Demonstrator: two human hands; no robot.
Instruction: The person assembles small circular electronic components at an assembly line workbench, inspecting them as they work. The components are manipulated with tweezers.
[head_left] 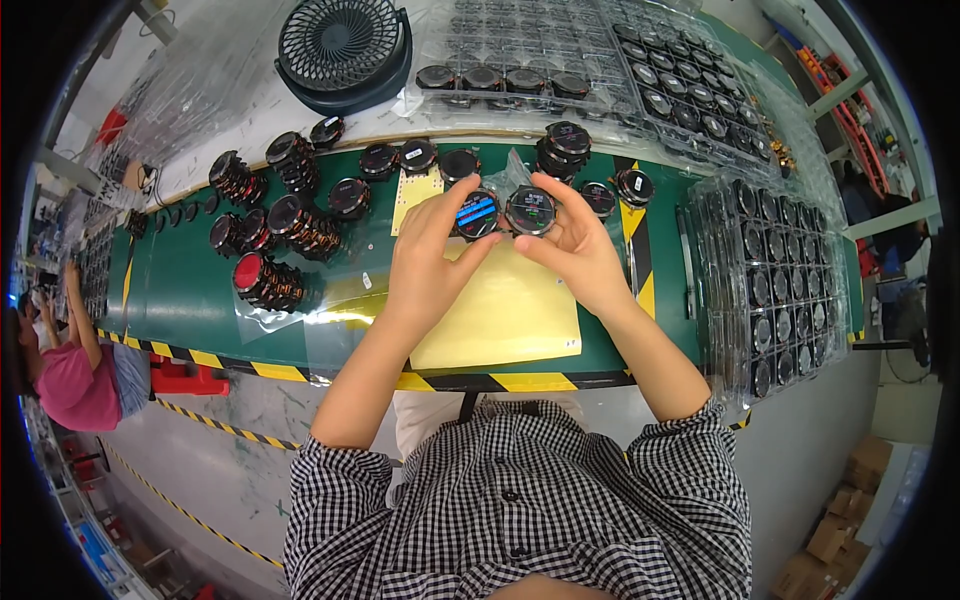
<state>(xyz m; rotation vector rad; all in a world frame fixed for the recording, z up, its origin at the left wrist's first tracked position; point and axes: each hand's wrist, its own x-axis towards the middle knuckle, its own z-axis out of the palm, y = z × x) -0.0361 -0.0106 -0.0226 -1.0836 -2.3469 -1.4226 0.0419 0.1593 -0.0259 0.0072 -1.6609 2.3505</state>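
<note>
My left hand grips a round smartwatch body by its rim, its screen lit blue with dark bands. Close beside it, my right hand holds a second round watch body, whose screen is dark with small lit text. Neither has a strap. Both are held side by side above a yellow sheet on the green mat. Behind my hands lie more watch bodies, a short stack of them and a clear plastic bag. Two more watch bodies rest right of my right hand.
Leaning stacks of watch bodies stand at the left, one topped with a red disc. A black fan sits at the back. Clear trays of watches are piled at the right. Another person is at the far left.
</note>
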